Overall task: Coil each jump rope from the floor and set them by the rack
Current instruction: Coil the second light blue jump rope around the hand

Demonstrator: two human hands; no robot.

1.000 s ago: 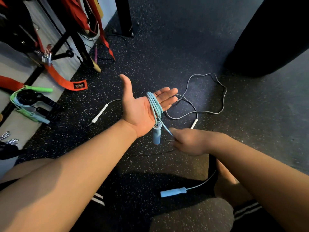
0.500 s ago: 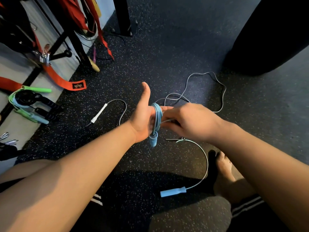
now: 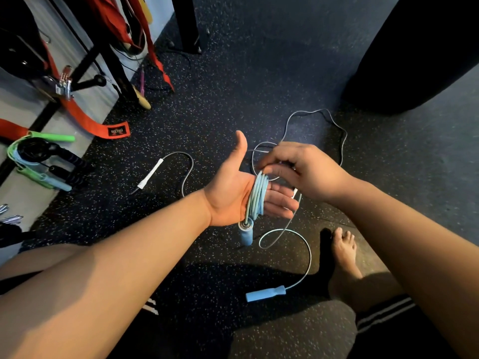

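A light blue jump rope point(image 3: 258, 196) is wound in several loops round the straight fingers of my left hand point(image 3: 233, 193), palm up, thumb raised. One blue handle point(image 3: 245, 233) hangs below that palm. My right hand point(image 3: 303, 172) pinches the rope at the top of the coil. The loose tail curves down over the floor to the other blue handle point(image 3: 265, 294). A grey jump rope point(image 3: 339, 133) with a white handle point(image 3: 150, 174) lies uncoiled on the floor behind my hands.
The black rack point(image 3: 103, 55) with red straps point(image 3: 96, 123) stands at the upper left. Coiled green, blue and black ropes point(image 3: 39, 164) lie beside it. A large dark bag point(image 3: 414, 53) fills the upper right. My bare foot point(image 3: 344, 257) rests at the lower right.
My right hand carried the blue rope from below my left palm up and over the fingers, adding a loop. The loose tail on the floor has shortened.
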